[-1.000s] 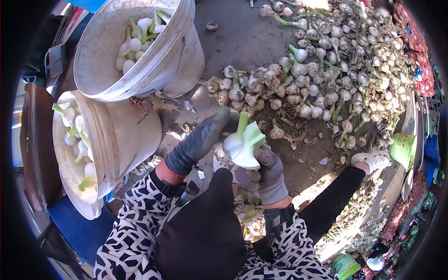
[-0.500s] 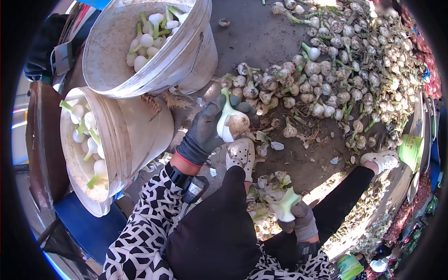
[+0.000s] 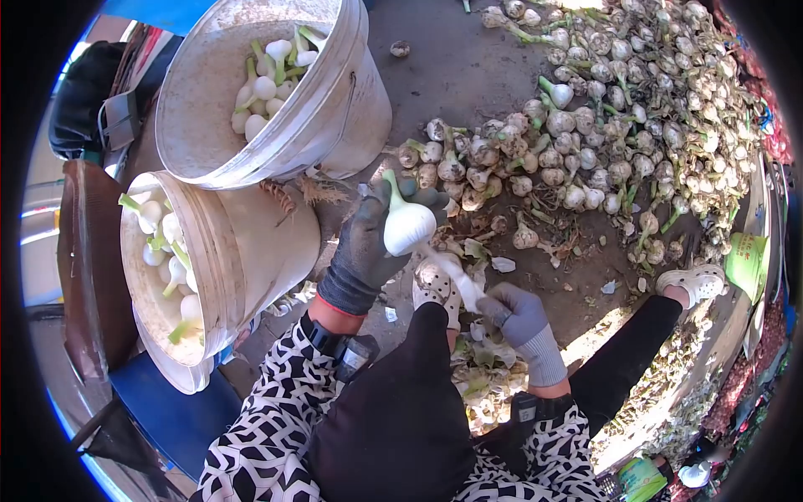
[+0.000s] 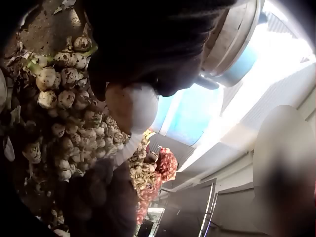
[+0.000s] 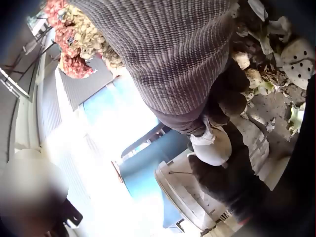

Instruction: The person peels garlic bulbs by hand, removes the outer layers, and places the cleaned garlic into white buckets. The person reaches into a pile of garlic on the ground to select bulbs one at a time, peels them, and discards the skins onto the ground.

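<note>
A white garlic bulb (image 3: 410, 229) with a green stem stub pointing up is gripped in my gloved left hand (image 3: 361, 244), which has its fingers behind the bulb. From the bulb's lower side a pale strip of skin (image 3: 456, 278) stretches down to my gloved right hand (image 3: 520, 318). That hand pinches the strip's far end between thumb and fingers. In the left wrist view the bulb (image 4: 133, 107) is partly hidden by the dark glove. Both hands appear close around the bulb (image 5: 213, 147) in the right wrist view.
Two tilted white buckets (image 3: 355, 113) (image 3: 263, 243) holding peeled garlic stand at left. A large heap of unpeeled garlic (image 3: 602, 159) spreads across the ground at right. Loose peelings (image 3: 489, 368) lie between the feet, near a white clog (image 3: 435, 284). A green bag (image 3: 744, 266) sits far right.
My right hand dropped low with a thick piece of green-white skin, released it, and came back up to pull a thin strip. The left hand kept the bulb, now turned with its white side showing.
</note>
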`<act>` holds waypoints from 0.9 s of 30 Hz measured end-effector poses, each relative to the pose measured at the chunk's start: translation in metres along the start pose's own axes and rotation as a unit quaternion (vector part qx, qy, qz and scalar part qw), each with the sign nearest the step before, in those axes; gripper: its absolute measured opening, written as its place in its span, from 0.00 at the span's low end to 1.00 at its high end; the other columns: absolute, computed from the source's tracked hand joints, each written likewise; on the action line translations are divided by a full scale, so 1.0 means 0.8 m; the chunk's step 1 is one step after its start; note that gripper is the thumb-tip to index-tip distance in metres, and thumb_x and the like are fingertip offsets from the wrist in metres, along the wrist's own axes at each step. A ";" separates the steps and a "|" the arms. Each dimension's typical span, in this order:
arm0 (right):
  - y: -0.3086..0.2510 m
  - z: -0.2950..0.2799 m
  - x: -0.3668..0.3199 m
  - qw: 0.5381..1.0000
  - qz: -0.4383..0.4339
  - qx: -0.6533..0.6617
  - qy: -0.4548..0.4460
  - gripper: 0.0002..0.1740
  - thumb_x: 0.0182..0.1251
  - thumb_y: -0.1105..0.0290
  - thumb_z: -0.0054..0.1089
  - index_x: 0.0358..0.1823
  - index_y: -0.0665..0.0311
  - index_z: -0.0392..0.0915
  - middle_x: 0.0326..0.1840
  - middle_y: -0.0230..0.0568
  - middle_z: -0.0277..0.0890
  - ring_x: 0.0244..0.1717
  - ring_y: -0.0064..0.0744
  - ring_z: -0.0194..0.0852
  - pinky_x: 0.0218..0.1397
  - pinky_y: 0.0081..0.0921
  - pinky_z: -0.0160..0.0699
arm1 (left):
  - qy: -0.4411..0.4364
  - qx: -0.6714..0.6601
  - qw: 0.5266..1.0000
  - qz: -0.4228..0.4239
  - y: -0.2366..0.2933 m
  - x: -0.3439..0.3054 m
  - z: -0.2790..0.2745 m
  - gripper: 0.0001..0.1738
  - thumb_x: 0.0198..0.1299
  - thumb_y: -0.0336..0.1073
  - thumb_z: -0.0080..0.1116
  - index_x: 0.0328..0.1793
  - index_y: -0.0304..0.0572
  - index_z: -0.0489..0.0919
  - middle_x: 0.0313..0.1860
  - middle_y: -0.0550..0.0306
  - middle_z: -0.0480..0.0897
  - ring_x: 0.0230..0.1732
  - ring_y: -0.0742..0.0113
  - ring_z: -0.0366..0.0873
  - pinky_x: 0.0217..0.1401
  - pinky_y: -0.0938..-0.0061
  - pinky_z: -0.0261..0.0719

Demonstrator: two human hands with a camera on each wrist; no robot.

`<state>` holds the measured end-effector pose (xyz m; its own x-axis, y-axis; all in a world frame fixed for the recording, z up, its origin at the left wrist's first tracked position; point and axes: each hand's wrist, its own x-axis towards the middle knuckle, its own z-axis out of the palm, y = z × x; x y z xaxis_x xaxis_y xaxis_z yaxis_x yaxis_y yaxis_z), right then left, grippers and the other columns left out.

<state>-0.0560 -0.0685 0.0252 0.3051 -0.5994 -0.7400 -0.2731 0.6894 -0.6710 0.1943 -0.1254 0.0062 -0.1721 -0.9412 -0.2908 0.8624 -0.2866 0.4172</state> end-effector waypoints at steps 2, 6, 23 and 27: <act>0.066 -0.013 -0.008 0.908 -0.067 -0.411 -0.048 0.10 0.64 0.59 0.63 0.38 0.57 0.81 0.27 0.35 0.81 0.29 0.39 0.81 0.34 0.32 0.78 | 0.005 -0.061 0.998 -0.001 0.001 0.002 -0.016 0.21 0.66 0.49 0.55 0.56 0.42 0.76 0.56 0.46 0.80 0.65 0.45 0.73 0.74 0.44 0.64; 0.109 -0.002 -0.020 0.835 -0.197 -0.508 0.073 0.13 0.60 0.59 0.64 0.42 0.56 0.82 0.43 0.44 0.82 0.45 0.45 0.82 0.44 0.37 0.78 | 0.077 -0.111 0.990 -0.034 0.000 0.000 -0.015 0.22 0.65 0.51 0.56 0.55 0.43 0.76 0.54 0.47 0.80 0.63 0.46 0.74 0.72 0.46 0.67; 0.004 -0.120 0.212 0.777 0.177 -0.589 0.131 0.30 0.61 0.41 0.58 0.53 0.55 0.83 0.55 0.43 0.82 0.54 0.47 0.81 0.54 0.44 0.79 | 0.032 0.753 0.570 0.327 0.091 -0.112 0.094 0.28 0.67 0.47 0.56 0.64 0.32 0.73 0.58 0.44 0.79 0.58 0.53 0.77 0.62 0.65 0.73; 0.029 -0.091 0.160 0.951 0.004 -0.281 0.125 0.26 0.61 0.46 0.64 0.44 0.64 0.84 0.40 0.46 0.84 0.38 0.40 0.81 0.43 0.33 0.77 | -0.130 0.778 0.593 0.162 -0.028 -0.018 0.056 0.42 0.47 0.44 0.75 0.69 0.41 0.70 0.61 0.42 0.77 0.61 0.46 0.75 0.63 0.59 0.74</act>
<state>-0.0899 -0.1590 -0.0885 0.0931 -0.7217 -0.6859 -0.7410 0.4099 -0.5318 0.1558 -0.1138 0.0396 -0.3601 -0.9296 0.0792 -0.5770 0.2886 0.7640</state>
